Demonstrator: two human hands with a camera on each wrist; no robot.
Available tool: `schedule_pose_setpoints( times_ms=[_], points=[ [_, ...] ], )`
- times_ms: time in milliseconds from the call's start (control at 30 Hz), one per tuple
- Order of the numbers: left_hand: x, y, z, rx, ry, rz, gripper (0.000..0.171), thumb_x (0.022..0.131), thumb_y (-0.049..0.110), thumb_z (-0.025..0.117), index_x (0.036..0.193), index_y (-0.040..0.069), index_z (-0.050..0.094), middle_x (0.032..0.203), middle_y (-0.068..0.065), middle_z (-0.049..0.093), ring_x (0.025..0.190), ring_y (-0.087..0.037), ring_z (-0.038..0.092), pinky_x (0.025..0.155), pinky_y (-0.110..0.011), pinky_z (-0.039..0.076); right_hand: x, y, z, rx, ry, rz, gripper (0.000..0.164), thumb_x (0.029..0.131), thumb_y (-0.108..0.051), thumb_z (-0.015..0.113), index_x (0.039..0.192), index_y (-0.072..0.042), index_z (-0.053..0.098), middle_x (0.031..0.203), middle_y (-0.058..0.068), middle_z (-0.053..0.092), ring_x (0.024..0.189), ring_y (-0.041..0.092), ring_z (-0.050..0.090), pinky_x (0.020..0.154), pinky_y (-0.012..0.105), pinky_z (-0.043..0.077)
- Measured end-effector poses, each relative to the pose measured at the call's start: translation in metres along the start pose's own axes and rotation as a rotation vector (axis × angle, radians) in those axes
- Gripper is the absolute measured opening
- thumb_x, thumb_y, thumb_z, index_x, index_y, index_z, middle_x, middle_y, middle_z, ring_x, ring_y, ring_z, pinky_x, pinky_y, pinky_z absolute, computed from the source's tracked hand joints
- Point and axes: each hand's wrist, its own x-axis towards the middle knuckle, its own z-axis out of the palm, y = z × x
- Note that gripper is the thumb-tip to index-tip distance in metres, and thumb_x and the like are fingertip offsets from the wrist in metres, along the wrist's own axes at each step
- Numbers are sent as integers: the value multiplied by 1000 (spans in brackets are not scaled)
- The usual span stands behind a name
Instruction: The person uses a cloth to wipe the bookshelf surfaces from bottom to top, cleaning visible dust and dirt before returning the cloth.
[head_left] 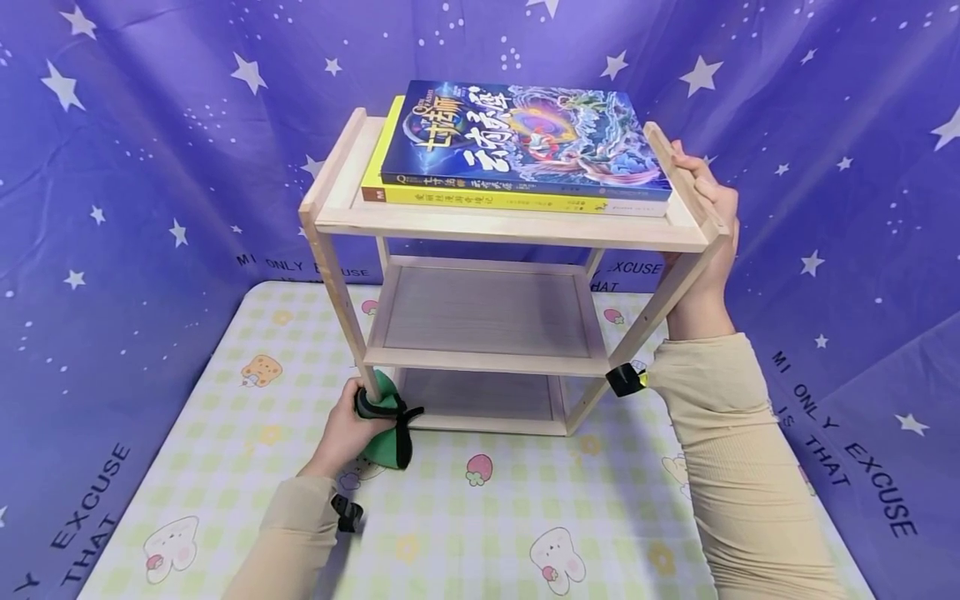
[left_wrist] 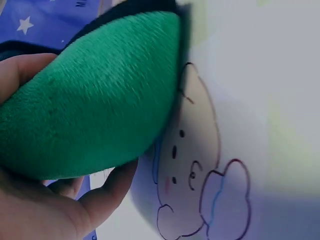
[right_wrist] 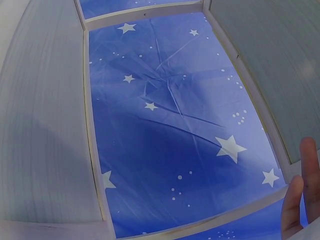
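Note:
A small three-tier wooden shelf [head_left: 491,362] stands on the table, seen in the head view. My right hand [head_left: 712,208] grips its upper right side rail from outside. In the right wrist view, some of that hand's fingers [right_wrist: 302,192] show beneath a shelf board. By the front left leg, low down, my left hand [head_left: 345,429] holds a green plush piece [head_left: 384,454] with black edging and a thin black tie. The left wrist view shows this plush [left_wrist: 100,95] between thumb and fingers, just above the tablecloth. Its kind is unclear.
Two stacked books lie on the top tier: a blue illustrated one [head_left: 532,133] over a yellow one [head_left: 480,198]. The middle tier [head_left: 487,304] is bare. A checked tablecloth [head_left: 465,533] covers the table. Purple star-print curtains [head_left: 165,167] hang behind and on both sides.

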Motion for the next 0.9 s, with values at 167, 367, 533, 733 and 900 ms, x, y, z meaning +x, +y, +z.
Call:
schedule_pose_setpoints(
  times_ms=[167,367,533,733,900],
  points=[
    [-4,0,2,9,29,13,56,85,16,75,131,11,43,134,-19,56,119,-36,56,95,-51,49,-2,-1,0,17,-2,23,47,101,-5,24,89,3,69,150,25,42,144,27,39,115,30,36],
    [-6,0,4,45,57,31,56,86,17,75,132,9,44,135,-19,55,121,-36,55,97,-52,48,-2,-1,0,-26,-17,12,46,101,-6,25,89,0,69,153,24,40,144,26,40,116,29,34],
    [-6,0,4,41,61,24,57,85,17,76,131,9,44,138,-19,54,123,-36,54,98,-52,47,-2,-1,-1,-56,-38,-5,49,101,-6,22,88,-2,69,154,26,36,145,26,37,116,28,33],
    [-9,0,3,27,71,1,55,84,17,77,128,11,44,139,-17,52,125,-35,52,99,-52,46,-1,0,-1,-19,-16,5,47,101,-4,24,89,0,69,132,19,55,143,28,39,115,29,35],
    [-12,3,2,24,97,-10,56,83,17,78,127,11,44,136,-18,53,125,-35,51,100,-52,44,-2,-1,-1,-68,-26,-8,47,101,-4,25,88,-3,71,139,21,53,144,28,39,115,28,36]
  ],
)
